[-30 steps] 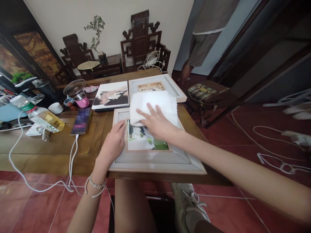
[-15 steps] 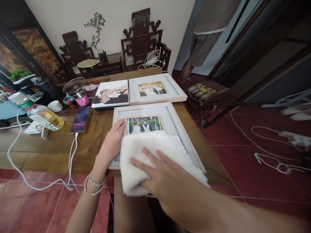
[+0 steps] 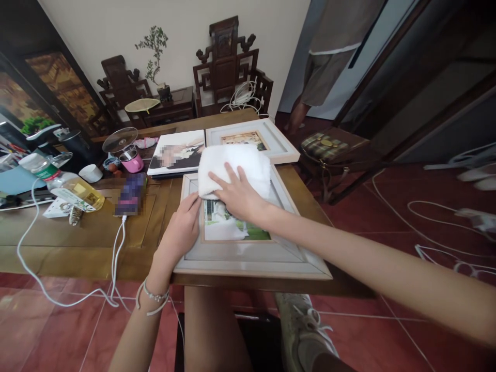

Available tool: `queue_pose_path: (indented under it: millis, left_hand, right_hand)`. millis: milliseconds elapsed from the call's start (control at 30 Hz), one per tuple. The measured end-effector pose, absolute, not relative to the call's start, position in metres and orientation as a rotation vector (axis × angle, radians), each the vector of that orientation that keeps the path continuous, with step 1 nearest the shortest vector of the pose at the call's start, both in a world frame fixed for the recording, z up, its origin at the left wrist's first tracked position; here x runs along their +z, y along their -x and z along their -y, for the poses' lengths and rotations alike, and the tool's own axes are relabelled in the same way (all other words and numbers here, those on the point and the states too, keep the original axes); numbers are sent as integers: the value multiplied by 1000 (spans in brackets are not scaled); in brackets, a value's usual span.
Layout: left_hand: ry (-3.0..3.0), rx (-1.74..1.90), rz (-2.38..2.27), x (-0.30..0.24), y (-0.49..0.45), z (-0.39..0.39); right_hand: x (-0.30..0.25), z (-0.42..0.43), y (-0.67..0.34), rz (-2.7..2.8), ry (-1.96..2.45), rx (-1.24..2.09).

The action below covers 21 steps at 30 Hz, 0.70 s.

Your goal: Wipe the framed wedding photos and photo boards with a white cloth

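Our right hand (image 3: 241, 199) was spread flat on the white cloth (image 3: 256, 164), fingers fanned apart, over the far part of the nearer picture frame (image 3: 232, 254), which lay on the wooden table (image 3: 96, 253). Our left hand (image 3: 180, 227) touched the frame's left border; we could not tell whether it pinched.

Looks like a home's sitting room, judging by carved dark-wood armchairs (image 3: 223, 67) against a pale wall (image 3: 182, 26), a potted bonsai (image 3: 155, 42), red floor tiles (image 3: 358, 204), plus framed photographs (image 3: 236, 253) and a pink mug (image 3: 133, 163) on the tabletop (image 3: 96, 245).
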<state>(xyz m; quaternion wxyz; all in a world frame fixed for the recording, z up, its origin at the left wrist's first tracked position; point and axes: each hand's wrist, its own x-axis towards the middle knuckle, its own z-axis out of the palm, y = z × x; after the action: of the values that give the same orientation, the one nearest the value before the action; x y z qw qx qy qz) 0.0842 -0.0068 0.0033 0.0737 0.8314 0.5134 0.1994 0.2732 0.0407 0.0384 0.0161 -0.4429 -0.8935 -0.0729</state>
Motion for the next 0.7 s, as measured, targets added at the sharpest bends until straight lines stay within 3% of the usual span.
queue_pose_path:
  millis: [167,467,567,700]
  left_hand:
    - [-2458,630,-1547,2,-85,6]
    - [-2425,670,-1530,1,-85,7]
    - [-2429,649,-1529,1,-85,7]
    - [-2438,653,-1552,1,-86,7]
  right_hand:
    - [60,18,-279,2959,1386,23]
    - [79,113,-292,3022,936,479]
    - [66,91,-291,2975,1066,465]
    - [46,28,-300,2809,1305,99]
